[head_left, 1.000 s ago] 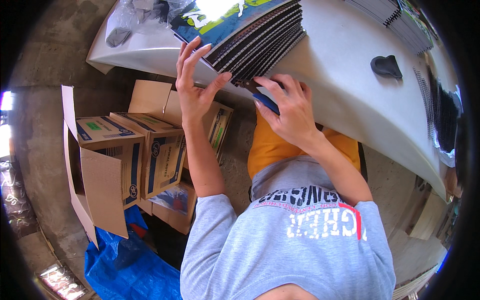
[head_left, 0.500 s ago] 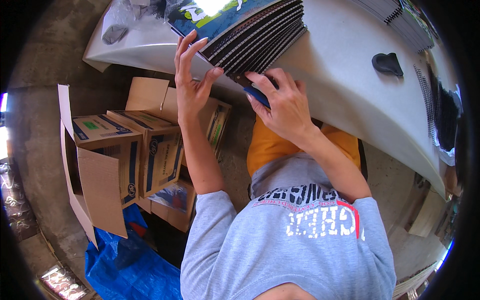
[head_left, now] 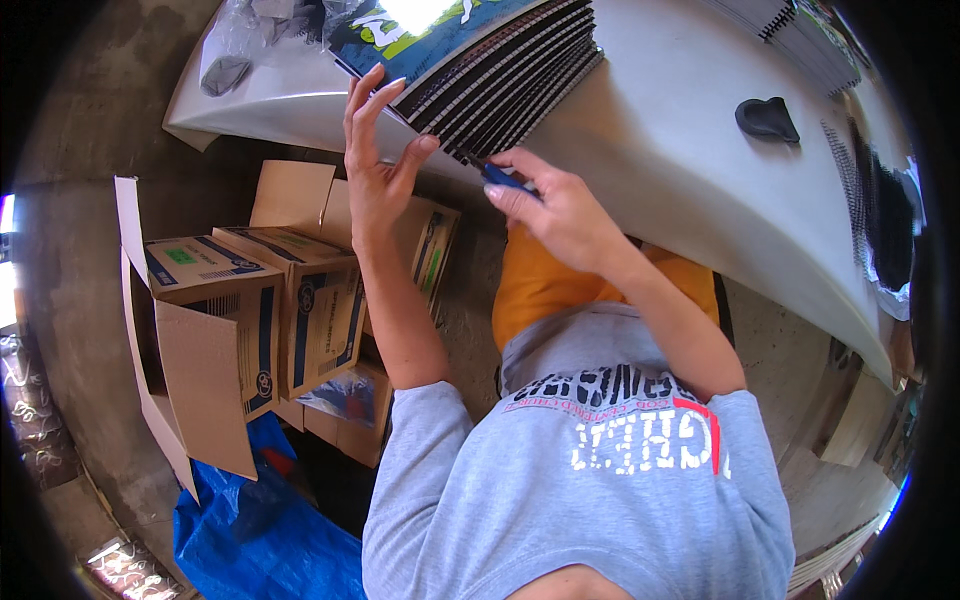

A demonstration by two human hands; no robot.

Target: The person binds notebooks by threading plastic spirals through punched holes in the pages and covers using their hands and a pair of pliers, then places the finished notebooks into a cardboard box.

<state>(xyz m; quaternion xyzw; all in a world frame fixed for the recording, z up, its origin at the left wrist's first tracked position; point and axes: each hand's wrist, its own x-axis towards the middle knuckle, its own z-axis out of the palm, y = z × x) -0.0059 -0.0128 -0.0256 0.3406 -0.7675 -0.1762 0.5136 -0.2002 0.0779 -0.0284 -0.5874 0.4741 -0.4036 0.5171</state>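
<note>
A fanned stack of spiral notebooks (head_left: 500, 85) lies at the table's near edge, its black coil bindings facing right and the top cover blue and green. My left hand (head_left: 378, 180) is at the stack's near left corner, fingers stretched and apart, fingertips against the edge. My right hand (head_left: 565, 210) is closed round blue-handled pliers (head_left: 510, 180). Their dark tip is at the near end of the bindings, close to the lower coils. Whether the jaws touch a coil is too small to tell.
The white table (head_left: 660, 130) carries a black hole-punch-shaped object (head_left: 768, 121), more spiral notebooks (head_left: 810, 50), black plastic coils (head_left: 880, 220) and clear plastic wrapping (head_left: 265, 35). On the floor at left stand cardboard boxes (head_left: 325, 320) and a blue tarp (head_left: 260, 535).
My right hand has turned and opened out slightly, showing more of the blue pliers, whose tip stays by the binding ends. My left hand keeps its place at the stack.
</note>
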